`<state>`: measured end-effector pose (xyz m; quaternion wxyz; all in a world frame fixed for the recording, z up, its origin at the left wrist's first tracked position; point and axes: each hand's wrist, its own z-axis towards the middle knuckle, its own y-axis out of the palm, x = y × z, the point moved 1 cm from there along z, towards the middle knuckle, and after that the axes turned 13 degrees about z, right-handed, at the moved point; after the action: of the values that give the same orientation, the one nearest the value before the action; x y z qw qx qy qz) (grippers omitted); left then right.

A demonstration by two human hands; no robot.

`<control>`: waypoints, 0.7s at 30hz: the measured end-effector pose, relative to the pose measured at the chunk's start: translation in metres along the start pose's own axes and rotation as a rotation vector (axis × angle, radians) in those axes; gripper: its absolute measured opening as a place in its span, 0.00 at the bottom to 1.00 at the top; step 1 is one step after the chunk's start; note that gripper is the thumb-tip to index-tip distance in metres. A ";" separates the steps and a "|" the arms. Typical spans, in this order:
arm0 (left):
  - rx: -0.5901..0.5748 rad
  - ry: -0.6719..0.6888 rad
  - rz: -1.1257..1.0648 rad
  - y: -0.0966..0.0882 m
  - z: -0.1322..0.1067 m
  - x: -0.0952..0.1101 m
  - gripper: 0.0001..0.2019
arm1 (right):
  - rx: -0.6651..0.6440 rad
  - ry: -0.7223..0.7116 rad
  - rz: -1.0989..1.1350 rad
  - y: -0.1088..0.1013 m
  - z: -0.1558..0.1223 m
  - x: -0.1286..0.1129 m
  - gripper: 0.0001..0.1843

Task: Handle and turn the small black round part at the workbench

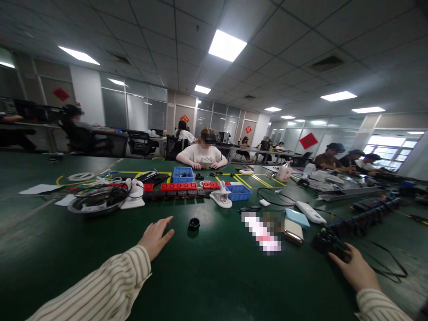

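Note:
My left hand (155, 237) reaches out low over the green table (214, 276) with fingers stretched forward and nothing in it. A small black ring-shaped part (194, 223) lies just beyond its fingertips, apart from them. My right hand (352, 266) rests at the table's right, its fingers curled against a black device with cables (329, 243); whether they grip it is hidden. Both sleeves are striped.
A round tray of cables (96, 200), red and black strips (179, 186), two blue bins (238, 192), a white clamp (221, 197), phones and a power bank (294, 231) lie across the table. A person (202, 154) sits opposite; several others sit at the right and back.

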<state>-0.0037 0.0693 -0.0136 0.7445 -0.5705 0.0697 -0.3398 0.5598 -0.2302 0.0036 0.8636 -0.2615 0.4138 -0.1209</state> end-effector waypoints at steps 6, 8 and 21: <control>-0.012 -0.001 -0.010 0.000 0.000 0.002 0.27 | 0.065 -0.070 -0.104 -0.013 -0.035 -0.066 0.35; -0.014 0.004 -0.011 0.000 0.000 0.003 0.27 | -0.136 -0.128 0.100 0.000 -0.059 -0.117 0.31; 0.039 0.016 0.012 0.001 0.001 -0.002 0.28 | -0.737 -0.677 0.155 0.179 -0.210 -0.371 0.18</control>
<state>-0.0038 0.0718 -0.0149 0.7568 -0.5529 0.0725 -0.3410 0.1621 0.0026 0.0370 0.8061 -0.5419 0.1439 0.1891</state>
